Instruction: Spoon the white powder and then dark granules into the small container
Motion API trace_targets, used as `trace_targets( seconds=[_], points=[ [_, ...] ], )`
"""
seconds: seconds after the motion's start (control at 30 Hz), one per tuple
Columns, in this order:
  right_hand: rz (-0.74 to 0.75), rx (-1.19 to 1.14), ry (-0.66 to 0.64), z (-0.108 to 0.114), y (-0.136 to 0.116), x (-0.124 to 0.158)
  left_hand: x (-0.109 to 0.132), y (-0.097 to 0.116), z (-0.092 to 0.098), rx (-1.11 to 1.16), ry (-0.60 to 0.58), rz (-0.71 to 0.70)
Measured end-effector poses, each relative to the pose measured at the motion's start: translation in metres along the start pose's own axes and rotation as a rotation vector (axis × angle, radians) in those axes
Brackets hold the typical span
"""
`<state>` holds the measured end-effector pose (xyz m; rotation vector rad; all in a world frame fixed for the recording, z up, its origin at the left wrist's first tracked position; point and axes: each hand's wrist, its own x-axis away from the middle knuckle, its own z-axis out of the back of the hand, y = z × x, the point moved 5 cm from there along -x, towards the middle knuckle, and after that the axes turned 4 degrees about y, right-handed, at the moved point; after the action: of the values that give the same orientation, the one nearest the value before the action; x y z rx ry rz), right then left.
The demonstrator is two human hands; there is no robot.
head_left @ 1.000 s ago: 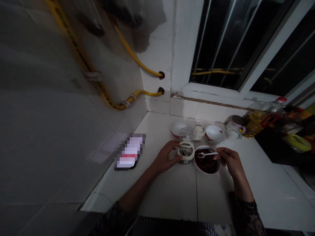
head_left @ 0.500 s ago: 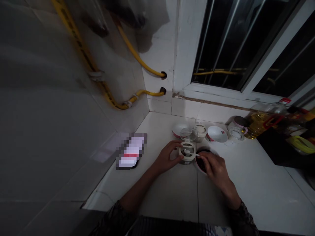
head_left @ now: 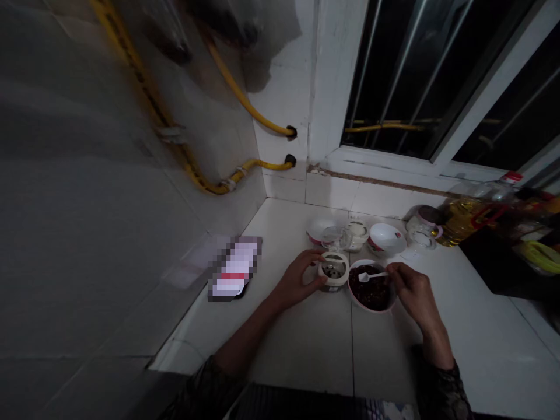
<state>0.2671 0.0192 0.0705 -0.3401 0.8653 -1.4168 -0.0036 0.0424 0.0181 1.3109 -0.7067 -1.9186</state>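
My left hand [head_left: 297, 278] is wrapped round a small white seasoning jar [head_left: 333, 272] with its clear lid flipped up, standing on the white counter. To the jar's right stands a pink-rimmed bowl [head_left: 372, 289] filled with dark red chilli flakes. My right hand [head_left: 411, 289] pinches the handle of a small white spoon [head_left: 371, 275], whose scoop hangs over the bowl's left part.
Behind stand two white bowls [head_left: 384, 238], another small jar [head_left: 355, 231] and a lidded pot [head_left: 422, 224]. An oil bottle [head_left: 475, 207] lies at the right by a dark stove [head_left: 503, 262]. A phone [head_left: 234, 271] lies by the left tiled wall; yellow hoses [head_left: 245, 105] run above.
My right hand went left with the spoon into the jar half a second ago, then came back right; the spoon is over the chilli bowl again. My left hand stayed on the jar.
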Motion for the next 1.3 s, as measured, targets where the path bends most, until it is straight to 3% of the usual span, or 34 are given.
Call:
trace_targets(
  seconds=[0.13, 0.43, 0.77, 1.0, 1.3],
  points=[
    [-0.103, -0.105, -0.11, -0.018, -0.005, 0.002, 0.0, 0.0, 0.0, -0.007, -0.004, 0.0],
    [-0.425, -0.433, -0.038, -0.007, 0.017, 0.001, 0.0, 0.002, 0.0, -0.013, -0.007, 0.0],
    [-0.31, -0.317, -0.152, -0.017, 0.012, 0.003, 0.0, 0.002, 0.0, -0.012, -0.004, -0.001],
    [-0.411, -0.348, -0.249, -0.017, 0.014, 0.005, 0.0, 0.002, 0.001, 0.001, 0.001, 0.022],
    [-0.45, -0.37, -0.239, -0.017, 0.016, 0.004, 0.0, 0.003, 0.001, -0.01, -0.005, 0.021]
  ],
)
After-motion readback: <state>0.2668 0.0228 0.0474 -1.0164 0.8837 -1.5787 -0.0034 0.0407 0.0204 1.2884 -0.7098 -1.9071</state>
